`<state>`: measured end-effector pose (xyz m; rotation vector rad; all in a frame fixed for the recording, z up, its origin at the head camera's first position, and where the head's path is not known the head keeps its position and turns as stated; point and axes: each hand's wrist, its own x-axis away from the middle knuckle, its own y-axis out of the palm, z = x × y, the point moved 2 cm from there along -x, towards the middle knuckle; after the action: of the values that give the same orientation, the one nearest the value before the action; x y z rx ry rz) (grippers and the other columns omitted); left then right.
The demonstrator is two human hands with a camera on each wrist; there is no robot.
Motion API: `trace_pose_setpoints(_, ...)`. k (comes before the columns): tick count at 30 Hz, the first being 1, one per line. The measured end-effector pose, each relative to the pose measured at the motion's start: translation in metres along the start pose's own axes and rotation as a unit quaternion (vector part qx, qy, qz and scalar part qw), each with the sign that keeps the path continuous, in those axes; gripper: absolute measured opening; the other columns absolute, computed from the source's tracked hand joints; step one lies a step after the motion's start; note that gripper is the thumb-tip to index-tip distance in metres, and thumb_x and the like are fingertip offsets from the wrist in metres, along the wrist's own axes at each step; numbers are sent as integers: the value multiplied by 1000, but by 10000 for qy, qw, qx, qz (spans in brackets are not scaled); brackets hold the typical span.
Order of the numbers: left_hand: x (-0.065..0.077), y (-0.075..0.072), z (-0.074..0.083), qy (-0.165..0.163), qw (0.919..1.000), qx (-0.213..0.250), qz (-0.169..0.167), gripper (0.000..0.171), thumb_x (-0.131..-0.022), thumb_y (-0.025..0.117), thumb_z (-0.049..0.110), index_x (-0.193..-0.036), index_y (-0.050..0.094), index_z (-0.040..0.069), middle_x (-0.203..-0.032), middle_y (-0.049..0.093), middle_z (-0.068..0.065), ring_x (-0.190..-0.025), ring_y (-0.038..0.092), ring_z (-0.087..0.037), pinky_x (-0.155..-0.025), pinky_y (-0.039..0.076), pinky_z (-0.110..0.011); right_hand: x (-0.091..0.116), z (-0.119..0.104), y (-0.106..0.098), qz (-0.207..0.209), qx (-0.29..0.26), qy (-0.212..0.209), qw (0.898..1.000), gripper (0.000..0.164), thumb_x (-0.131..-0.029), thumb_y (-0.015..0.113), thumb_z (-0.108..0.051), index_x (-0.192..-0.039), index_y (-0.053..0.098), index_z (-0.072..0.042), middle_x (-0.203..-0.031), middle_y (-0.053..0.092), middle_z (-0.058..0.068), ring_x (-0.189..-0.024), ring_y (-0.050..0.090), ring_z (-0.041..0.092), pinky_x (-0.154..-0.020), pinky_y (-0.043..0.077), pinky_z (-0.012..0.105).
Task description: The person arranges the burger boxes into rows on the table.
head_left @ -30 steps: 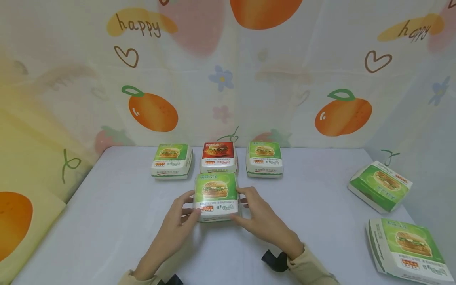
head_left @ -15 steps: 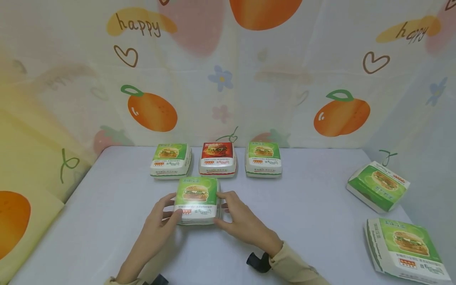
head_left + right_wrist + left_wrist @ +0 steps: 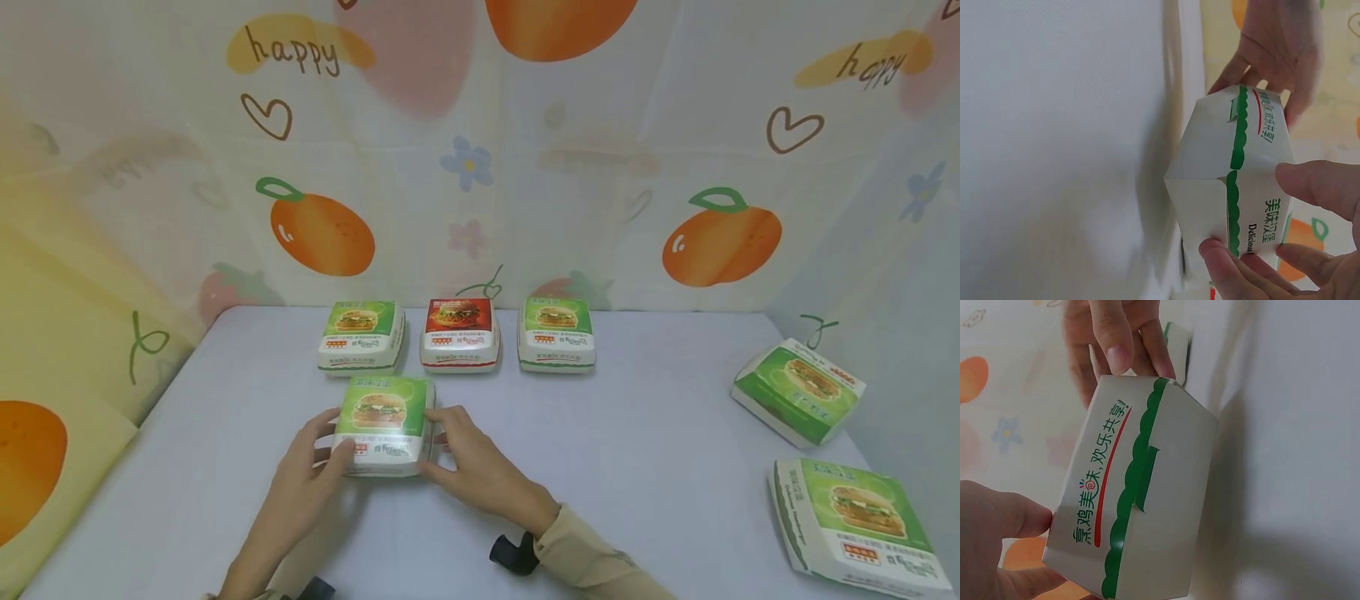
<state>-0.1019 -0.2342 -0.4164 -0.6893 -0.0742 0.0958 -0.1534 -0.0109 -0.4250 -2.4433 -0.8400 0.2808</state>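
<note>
We are looking at a person's left hand (image 3: pixel 307 462) and right hand (image 3: pixel 480 462) pinching a green-topped burger box (image 3: pixel 382 429) from opposite sides, the thumbs bearing on its near corners and the fingers curling along its side walls. We are finding this box between the two hands, over the white desk (image 3: pixel 615 467), left of its middle. Just beyond it we are distinguishing, from left to right, a green-lidded box (image 3: pixel 362 337), a red-lidded box (image 3: pixel 459 335) and a second green-lidded box (image 3: pixel 557 335), all standing apart in a row. In the left wrist view we are seeing the held box's white front, bearing a red line (image 3: pixel 1110 481) and a green scalloped band (image 3: pixel 1125 494). Toward the desk's right edge we are noting an askew box (image 3: pixel 798 392) and, nearer the viewer, another green box (image 3: pixel 858 525). Behind, a fruit-printed cloth (image 3: pixel 570 208) is hanging.
</note>
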Motion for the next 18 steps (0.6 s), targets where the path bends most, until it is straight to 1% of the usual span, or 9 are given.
trace_pose_setpoints(7,5,-11,-13,-163,9997,-166,68,61,-104,46,38,-152,29,5,-146,43,-27,-120,58,-46,-99,51,-54,-8,-5,14,-214,-32,-71,9997,60,-95,67,-17,-145,38,-4,-139,45,12,-122,59,21,-100,51,23)
trace_pose_setpoints(11,6,-16,-20,-300,9992,-248,97,63,-104,45,40,-153,28,4,-146,42,-27,-121,57,-47,-100,50,-55,-12,-8,22,-315,-41,-154,9994,61,-95,67,-19,-146,38,-3,-137,46,12,-122,59,20,-99,50,20)
trace_pose_setpoints(18,6,-22,-30,-382,9985,-370,151,63,-104,45,37,-153,27,1,-145,42,-32,-120,56,-52,-99,49,-57,-19,-11,32,-499,-46,-48,9987,67,-94,69,-20,-150,37,-3,-140,45,12,-121,58,17,-99,48,17)
